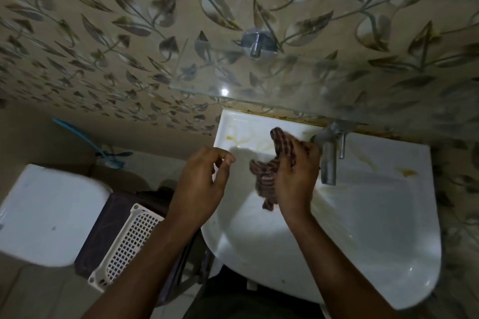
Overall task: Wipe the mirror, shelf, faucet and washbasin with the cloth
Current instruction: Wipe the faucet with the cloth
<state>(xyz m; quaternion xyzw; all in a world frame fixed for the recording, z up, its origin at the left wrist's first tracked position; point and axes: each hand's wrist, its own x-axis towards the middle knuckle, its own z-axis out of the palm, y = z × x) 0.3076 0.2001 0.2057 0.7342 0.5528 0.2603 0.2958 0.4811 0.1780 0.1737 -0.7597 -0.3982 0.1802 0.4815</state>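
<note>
hands, right gripping cloth, hanging lengthwise

white toilet tank, white lattice basket beside it, blue brush against leaf-patterned wall tiles

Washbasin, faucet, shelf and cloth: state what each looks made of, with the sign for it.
Washbasin: likely glazed ceramic; white, glossy, with yellowish stains.
Faucet: metal, dull grey finish, cylindrical spout.
Shelf: clear glass; the leaf-patterned wall shows through and a light glints on it.
Cloth, held in the right hand: woven fabric, dark striped or checked, limp and crumpled.
</note>
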